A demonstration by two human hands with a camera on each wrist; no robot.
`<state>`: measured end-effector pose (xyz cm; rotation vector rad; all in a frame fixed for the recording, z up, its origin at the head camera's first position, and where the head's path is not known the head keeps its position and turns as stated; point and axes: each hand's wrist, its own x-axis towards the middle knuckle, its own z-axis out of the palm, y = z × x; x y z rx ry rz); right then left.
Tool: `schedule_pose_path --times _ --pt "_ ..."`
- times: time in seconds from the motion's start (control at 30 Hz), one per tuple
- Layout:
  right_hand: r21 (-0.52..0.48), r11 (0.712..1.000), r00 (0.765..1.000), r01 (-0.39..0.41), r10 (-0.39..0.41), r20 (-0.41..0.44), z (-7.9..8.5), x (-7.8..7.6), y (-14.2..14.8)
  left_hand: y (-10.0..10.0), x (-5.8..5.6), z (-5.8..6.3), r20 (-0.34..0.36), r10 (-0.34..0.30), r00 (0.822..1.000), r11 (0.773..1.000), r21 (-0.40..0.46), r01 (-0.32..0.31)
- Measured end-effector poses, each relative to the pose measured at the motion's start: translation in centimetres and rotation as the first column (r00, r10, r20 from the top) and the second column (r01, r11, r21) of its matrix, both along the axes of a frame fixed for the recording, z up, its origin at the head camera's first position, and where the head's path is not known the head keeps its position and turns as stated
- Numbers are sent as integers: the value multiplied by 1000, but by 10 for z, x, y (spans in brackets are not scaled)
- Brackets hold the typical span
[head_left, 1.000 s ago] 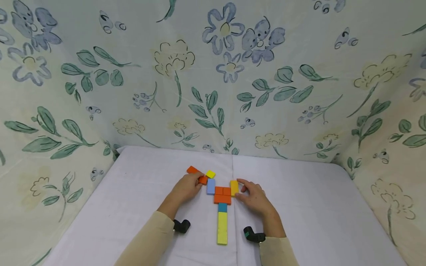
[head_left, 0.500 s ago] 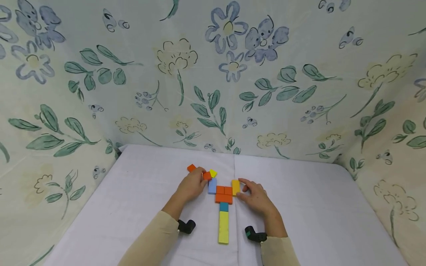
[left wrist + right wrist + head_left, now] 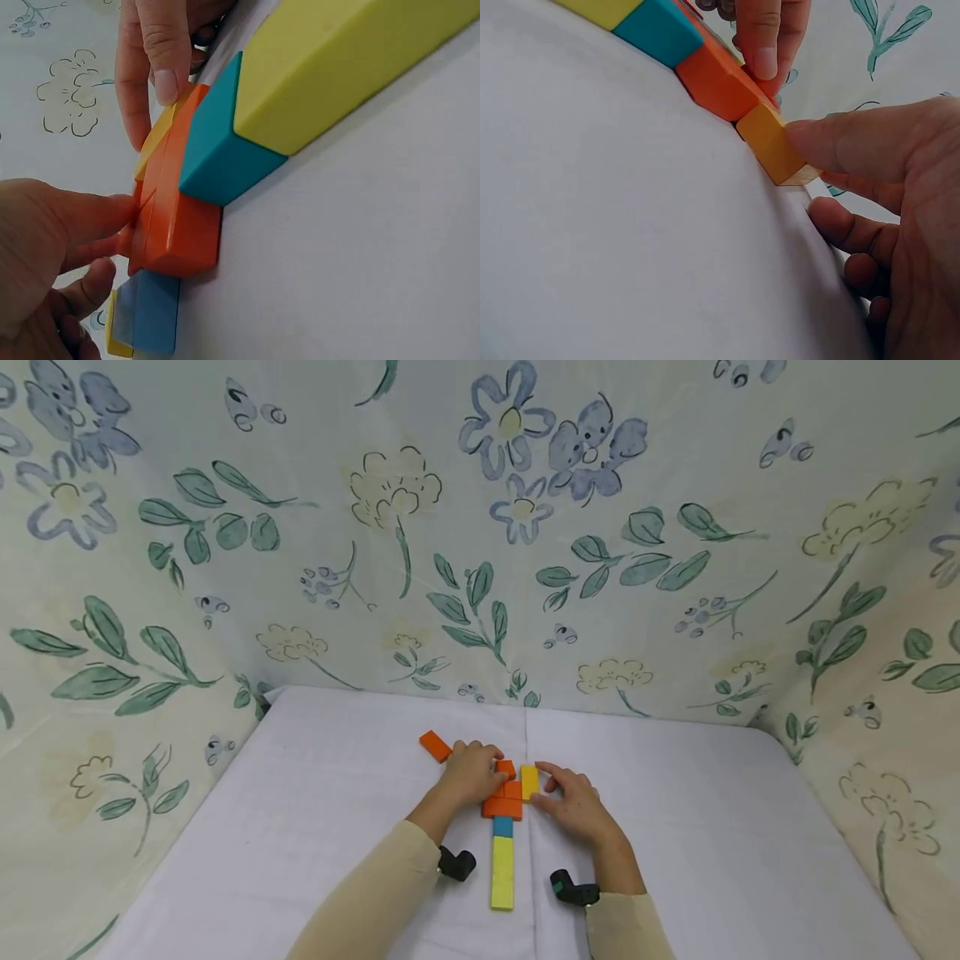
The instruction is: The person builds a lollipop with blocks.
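In the head view my left hand [image 3: 471, 772] pinches a small orange block [image 3: 507, 768] at the top of a flat arrangement of coloured blocks. My right hand [image 3: 576, 802] holds an amber block [image 3: 528, 782] at its edge, thumb and finger on it. Below the top blocks lie a wide orange block [image 3: 501, 808], a teal block [image 3: 502, 827] and a long lime-yellow block [image 3: 502, 872] in a column. A light-blue block [image 3: 154, 311] and a yellow block [image 3: 112, 330] show in the left wrist view; from the head my left hand hides them.
An orange block [image 3: 435, 746] lies apart, just past my left hand. The blocks rest on a white cloth [image 3: 712, 827] over the table. Floral fabric [image 3: 480, 527] hangs behind and at both sides.
My left hand has carried the small orange block rightward, from beside the yellow block to above the middle orange blocks. My right hand stays at the amber block.
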<state>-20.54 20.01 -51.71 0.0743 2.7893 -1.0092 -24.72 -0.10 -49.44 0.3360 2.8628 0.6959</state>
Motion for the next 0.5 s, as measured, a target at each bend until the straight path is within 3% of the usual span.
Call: schedule_pose_path --times 0.17,0.3,0.5 --pt "2 1000 1000 -2 2 -3 -2 0 0 7 1 2 -38 60 998 994 -85 -63" --pt "8 1000 1000 2 -2 -9 -1 0 0 9 1 3 -63 97 993 992 -72 -101" --pt "10 1000 1000 -6 6 -12 -1 0 1 15 1 0 -32 96 995 995 -38 -97"
